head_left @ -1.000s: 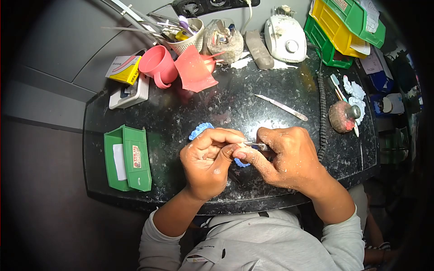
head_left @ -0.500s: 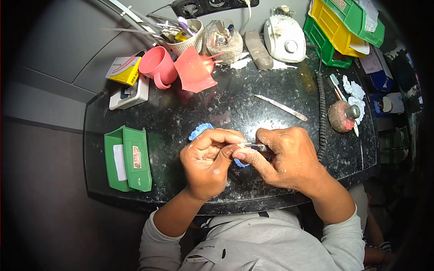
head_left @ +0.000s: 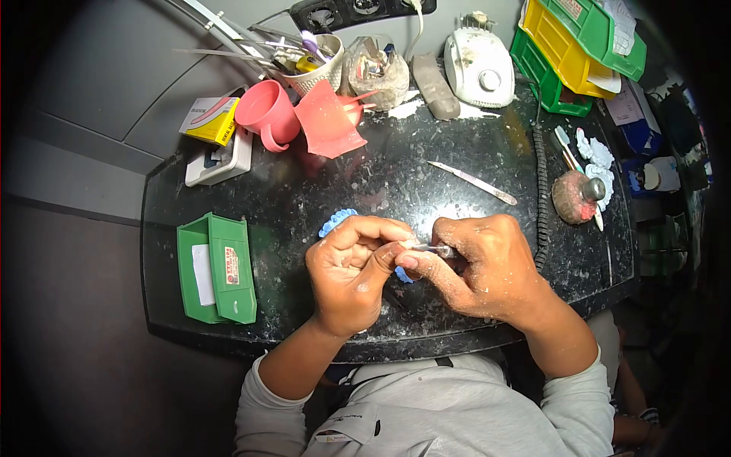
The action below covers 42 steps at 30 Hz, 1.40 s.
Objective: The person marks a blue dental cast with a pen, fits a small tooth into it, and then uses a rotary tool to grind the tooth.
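My right hand [head_left: 491, 266] is closed round a rotary handpiece [head_left: 443, 250], whose metal tip points left; most of its body is hidden by the hand. White dust covers the fingers. My left hand [head_left: 350, 274] pinches a small pale piece [head_left: 411, 244] between thumb and forefinger, its shape mostly hidden, and the tip meets or nearly meets it. Beyond the left hand lies a blue dental model [head_left: 337, 221], and a second blue bit [head_left: 403, 275] shows below the fingertips. A scalpel [head_left: 474, 183] rests on the black table [head_left: 304, 190] past the right hand.
A coiled cord [head_left: 542, 190] runs down the right side from near the white control unit [head_left: 480, 67]. At left stands a green bin [head_left: 234, 266]. Pink cup [head_left: 266, 110], pink sheet [head_left: 329, 122] and tool pot [head_left: 316, 75] line the back. Stacked bins [head_left: 560, 46] stand back right.
Both hands stay nearly in place. The handpiece tip and the fingertips have shifted very slightly to the right.
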Motion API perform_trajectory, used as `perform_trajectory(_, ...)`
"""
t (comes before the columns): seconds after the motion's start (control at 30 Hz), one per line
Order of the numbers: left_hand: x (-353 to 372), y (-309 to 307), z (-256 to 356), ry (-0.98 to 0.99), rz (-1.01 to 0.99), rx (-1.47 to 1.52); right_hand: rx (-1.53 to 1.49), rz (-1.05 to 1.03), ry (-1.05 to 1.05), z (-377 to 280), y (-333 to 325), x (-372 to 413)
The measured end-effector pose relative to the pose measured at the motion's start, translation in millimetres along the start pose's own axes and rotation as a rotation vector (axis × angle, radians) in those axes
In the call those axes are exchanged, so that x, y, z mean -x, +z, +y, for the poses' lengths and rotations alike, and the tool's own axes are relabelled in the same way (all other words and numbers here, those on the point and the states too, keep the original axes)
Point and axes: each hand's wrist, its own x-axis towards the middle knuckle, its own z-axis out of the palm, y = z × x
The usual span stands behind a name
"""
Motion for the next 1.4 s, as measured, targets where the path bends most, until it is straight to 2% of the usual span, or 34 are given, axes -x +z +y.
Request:
perform_trajectory(0.27, -4, -5, -2, -0.067, -0.021, 0.22, -0.119, 0.143, -0.046, 1, -6, -2)
perform_trajectory(0.47, -4, 0, -3, -0.006, -0.014, 0.061, -0.073, 0.132, -0.033, 1, -2, -1)
perform_trajectory(0.6, -5, 0, -2, -0.002, -0.037, 0.028, -0.083, 0.151, -0.026, 1, -3, -2)
perform_trajectory(0.67, -6, -4, -6, -0.004, -0.052, 0.064, -0.108, 0.157, 0.045, 1, -5, -2)
perform_trajectory(0.9, -4, 1, -6, -0.055, 0.006, 0.026, -0.086, 0.185, -0.032, 4, -2, -4)
perform_trajectory(1.0, -6, 1, -5, -0.073, 0.002, 0.033, -0.063, 0.241, 0.103, 3, -7, -7)
perform_trajectory(1.03, -7, 1, -5, -0.095, 0.014, 0.049, 0.0, 0.198, 0.172, 4, -12, -7)
perform_trajectory(1.1, -8, -3, -9, -0.109, 0.012, 0.046, 0.131, 0.364, 0.069, 28, -4, -7)
perform_trajectory(1.17, -10, -6, -11, -0.092, 0.004, 0.042, 0.289, 0.357, 0.078, 49, -1, -5)
perform_trajectory(1.23, -11, -6, -12, -0.104, 0.006, 0.051, 0.372, 0.275, 0.252, 52, -5, -7)
perform_trajectory(1.27, -12, -7, -13, -0.106, 0.025, 0.036, 0.37, 0.294, 0.254, 56, -6, -6)
perform_trajectory(1.33, -14, -7, -17, -0.105, 0.033, 0.029, 0.526, 0.156, 0.262, 68, -5, -5)
perform_trajectory(1.4, -16, -11, -20, -0.096, 0.082, -0.001, 0.553, 0.165, 0.25, 69, -7, -5)
